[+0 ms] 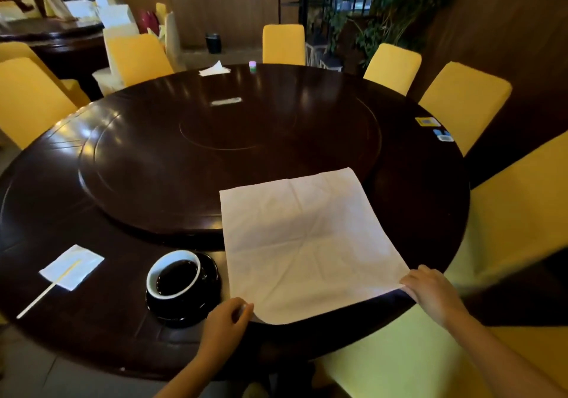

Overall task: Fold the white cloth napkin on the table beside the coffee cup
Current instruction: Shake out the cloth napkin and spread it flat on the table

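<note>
The white cloth napkin (307, 241) lies spread flat and creased on the dark round table (107, 320), its far part resting over the raised turntable. A white coffee cup (172, 274) with dark coffee sits on a black saucer (209, 293) just left of the napkin. My left hand (226, 320) pinches the napkin's near left corner at the table's front edge. The near right corner is pinched by my right hand (430, 290). The near hem sags slightly between the two hands.
A raised turntable (184, 151) fills the table's middle. A small paper napkin (72, 267) with a stir stick (46, 290) lies at the left. Yellow-covered chairs (516, 213) ring the table. Cards (427, 121) lie at the right rim, a tissue (215, 69) at the far side.
</note>
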The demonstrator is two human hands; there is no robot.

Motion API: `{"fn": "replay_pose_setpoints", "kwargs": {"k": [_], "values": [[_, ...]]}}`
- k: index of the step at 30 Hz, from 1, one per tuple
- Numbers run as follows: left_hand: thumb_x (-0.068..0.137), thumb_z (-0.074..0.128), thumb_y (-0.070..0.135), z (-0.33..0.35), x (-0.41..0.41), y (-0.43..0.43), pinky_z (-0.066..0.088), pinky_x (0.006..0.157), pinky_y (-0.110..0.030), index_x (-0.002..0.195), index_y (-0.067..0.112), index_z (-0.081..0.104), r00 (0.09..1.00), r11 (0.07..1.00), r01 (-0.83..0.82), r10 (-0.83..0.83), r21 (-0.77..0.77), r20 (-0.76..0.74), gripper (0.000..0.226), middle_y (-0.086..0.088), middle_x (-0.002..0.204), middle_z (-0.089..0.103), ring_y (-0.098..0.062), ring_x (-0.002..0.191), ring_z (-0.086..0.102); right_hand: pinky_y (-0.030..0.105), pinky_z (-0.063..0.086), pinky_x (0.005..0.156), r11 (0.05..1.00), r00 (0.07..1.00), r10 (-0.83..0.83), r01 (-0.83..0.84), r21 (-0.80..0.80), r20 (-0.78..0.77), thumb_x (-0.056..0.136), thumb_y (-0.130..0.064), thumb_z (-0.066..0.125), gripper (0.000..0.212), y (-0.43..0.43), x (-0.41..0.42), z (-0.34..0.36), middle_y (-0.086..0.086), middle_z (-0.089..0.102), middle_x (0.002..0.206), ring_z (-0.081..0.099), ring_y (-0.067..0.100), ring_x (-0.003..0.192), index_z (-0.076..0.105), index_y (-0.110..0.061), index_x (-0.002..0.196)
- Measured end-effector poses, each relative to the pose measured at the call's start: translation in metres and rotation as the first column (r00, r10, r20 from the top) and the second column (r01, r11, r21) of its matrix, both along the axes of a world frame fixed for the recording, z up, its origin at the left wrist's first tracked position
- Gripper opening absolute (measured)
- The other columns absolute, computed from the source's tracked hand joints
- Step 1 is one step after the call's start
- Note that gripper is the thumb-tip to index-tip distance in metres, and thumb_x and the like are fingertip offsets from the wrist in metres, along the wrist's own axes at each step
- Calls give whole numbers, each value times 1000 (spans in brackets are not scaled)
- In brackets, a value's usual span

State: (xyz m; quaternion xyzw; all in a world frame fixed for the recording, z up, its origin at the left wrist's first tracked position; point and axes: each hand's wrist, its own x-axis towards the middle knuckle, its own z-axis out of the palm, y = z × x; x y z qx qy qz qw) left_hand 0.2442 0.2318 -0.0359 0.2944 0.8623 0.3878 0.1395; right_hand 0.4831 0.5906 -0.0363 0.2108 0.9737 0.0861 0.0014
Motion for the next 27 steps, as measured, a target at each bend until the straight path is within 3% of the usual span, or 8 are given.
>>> {"fn": "replay_pose_setpoints", "kwargs": {"k": [2, 6, 8, 12, 17, 21, 24, 27], "values": [[80, 55, 45, -9, 2, -9, 45, 59, -29, 62, 22, 59, 998, 998, 58, -58, -26, -12, 30, 4, 62, 60, -7, 61, 56, 32, 39, 45, 1000, 1000, -15, 15, -18, -14, 50, -18, 91, 27, -3, 10, -9, -2, 56, 54, 56, 24, 55, 65, -22, 57], [80, 50, 46, -21, 8, -26, 42, 74, -6, 79, 25, 67, 972, 974, 221, -225, -52, -74, 27, 27, 82, 60, 10, 90, 55, 33, 36, 59, 1000, 988, -5, 8, 16, -152, 70, -22, 72, 2, -9, 23, -20, -4, 60, 63, 51, 24, 67, 71, -21, 69], [80, 47, 47, -25, 9, -32, 38, 79, -2, 84, 20, 70, 956, 963, 263, -268, -53, -119, 36, 29, 88, 60, 13, 93, 53, 34, 29, 64, 1000, 982, 4, 1, 29, -189, 78, -28, 53, 20, -11, 27, -26, -3, 61, 66, 51, 24, 69, 71, -21, 72], [87, 46, 51, -28, 5, -39, 39, 80, -8, 74, 21, 68, 917, 944, 315, -329, -96, -225, 39, 18, 89, 68, 2, 83, 59, 33, 30, 68, 999, 983, -46, 48, 6, -175, 75, -25, 38, 31, -23, 30, -23, -2, 62, 69, 56, 25, 68, 67, -18, 70], [96, 20, 52, -16, -1, -26, 39, 78, -28, 64, 23, 62, 846, 953, 242, -299, -181, -441, 60, 10, 64, 64, -11, 61, 59, 35, 31, 72, 979, 958, -191, 170, -115, -213, 59, -19, 32, 40, -44, 12, -14, 3, 63, 77, 56, 28, 77, 66, -15, 80], [97, 14, 47, -7, 0, 35, 42, 91, -33, 100, 14, 70, 854, 947, 214, -299, -238, -425, 65, -7, 107, 71, -24, 97, 66, 33, 33, 82, 946, 926, -200, 98, -309, -320, 68, -11, 41, 42, -103, -83, -21, 11, 72, 96, 67, 31, 86, 68, -7, 100], [96, 16, 44, -29, -2, 66, 18, 107, -41, 130, 14, 52, 903, 909, 150, -287, -390, -321, 58, -12, 139, 49, -29, 129, 44, 29, 44, 96, 912, 978, -65, -21, -409, -197, 83, -28, 34, 47, -163, -146, -26, 5, 66, 121, 64, 21, 110, 66, -14, 114], [94, 7, 48, -52, -2, 60, -3, 112, -42, 145, 17, 24, 909, 872, 71, -257, -484, -329, 63, -6, 155, 16, -23, 143, 7, 37, 9, 117, 885, 1000, 29, -23, -466, 5, 95, -50, 5, 64, -185, -155, -33, -2, 24, 155, 21, 17, 144, 29, -19, 145]]}}
